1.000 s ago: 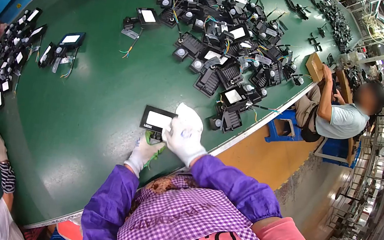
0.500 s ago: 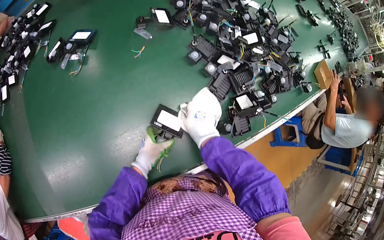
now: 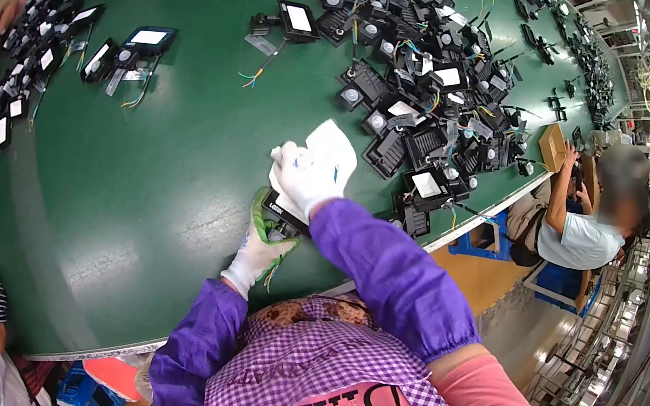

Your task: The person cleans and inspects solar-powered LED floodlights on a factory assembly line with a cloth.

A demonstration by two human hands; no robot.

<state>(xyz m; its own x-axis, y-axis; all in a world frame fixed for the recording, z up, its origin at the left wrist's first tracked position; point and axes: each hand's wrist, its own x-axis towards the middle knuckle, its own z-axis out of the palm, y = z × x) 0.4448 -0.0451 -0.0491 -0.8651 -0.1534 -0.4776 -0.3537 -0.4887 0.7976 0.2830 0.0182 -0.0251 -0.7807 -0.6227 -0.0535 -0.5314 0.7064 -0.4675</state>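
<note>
Floodlight (image 3: pixel 280 212) lies near the table (image 3: pixel 142 202) front edge, gripped underneath by left hand (image 3: pixel 259 245); right hand (image 3: pixel 305 175) presses a white cloth (image 3: pixel 331 147) on top.

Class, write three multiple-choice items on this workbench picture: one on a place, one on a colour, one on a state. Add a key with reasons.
1. Where does the big heap of black lamp units lie?
A. on the floor
B. on the far right part of the green table
C. in a box

2. What colour are the person's sleeves?
A. purple
B. yellow
C. grey

3. What is the right hand doing?
A. resting in a pocket
B. pressing a white cloth onto the lamp unit that the left hand steadies
C. holding a hammer

Key: 1 B, the heap covers the tabletop beyond the hands; 2 A, both forearms show purple; 3 B, the cloth lies under the gloved hand, over the unit.
</note>
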